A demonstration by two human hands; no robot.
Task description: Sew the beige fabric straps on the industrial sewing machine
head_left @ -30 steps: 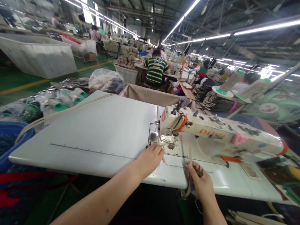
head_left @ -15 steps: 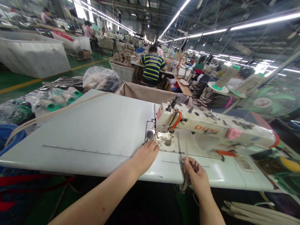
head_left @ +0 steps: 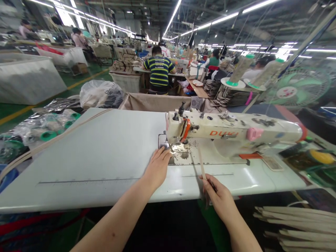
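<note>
My left hand [head_left: 157, 167] lies palm down on the white sewing table [head_left: 110, 150], its fingers stretched out flat at the needle plate [head_left: 181, 148]. The fingertips are close beside the presser foot of the sewing machine [head_left: 231, 133]; what lies under them is hidden. My right hand [head_left: 215, 189] is closed at the table's front edge, pinching a narrow beige strip [head_left: 201, 162] between thumb and fingers. From there the strip runs up toward the machine bed, and a lower part hangs below the hand. Something dark shows between the right fingers, too small to name.
Long pale strips [head_left: 301, 224] lie at lower right. Another strip [head_left: 60, 136] crosses the table's left edge. Wrapped thread cones [head_left: 49, 134] and a plastic bag [head_left: 101, 92] are beyond it. A fabric-lined bin [head_left: 152, 101] stands behind the table, a fan [head_left: 291, 91] at right.
The view has turned, so most of the scene sits further left. My left fingers have straightened and spread beside the presser foot. My right hand still pinches the strip, which now slants more.
</note>
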